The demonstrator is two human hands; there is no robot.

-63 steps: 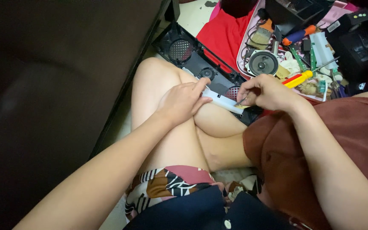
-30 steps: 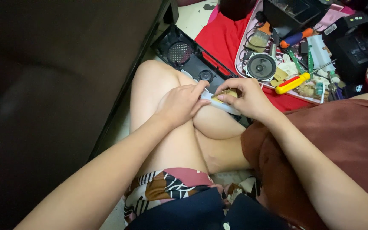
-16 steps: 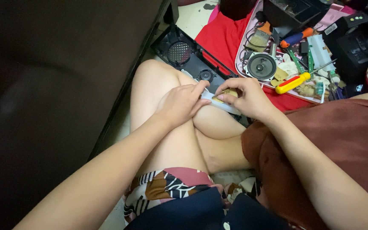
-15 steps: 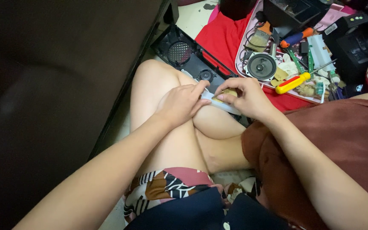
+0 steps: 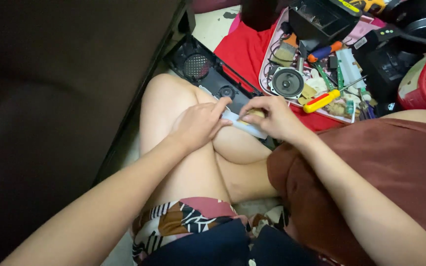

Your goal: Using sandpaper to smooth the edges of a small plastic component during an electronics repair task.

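Observation:
My left hand [image 5: 198,124] rests on my bent knee and presses down the near end of a narrow white strip [image 5: 242,124] lying across the leg. My right hand [image 5: 272,117] is closed on the strip's far end, with a small yellowish piece [image 5: 255,113] pinched under its fingers. What the piece is I cannot tell. Both hands touch the strip and sit close together.
A black plastic panel with a round speaker grille [image 5: 199,66] lies on the floor beyond my knee. A tray [image 5: 267,59] on red cloth [image 5: 240,47] holds a round speaker [image 5: 288,83], a yellow and red screwdriver [image 5: 321,101] and several small parts. A dark cabinet [image 5: 60,88] fills the left.
My right hand slid left along the strip from its far end toward my left hand, then stayed there. My left hand has kept its place on the knee.

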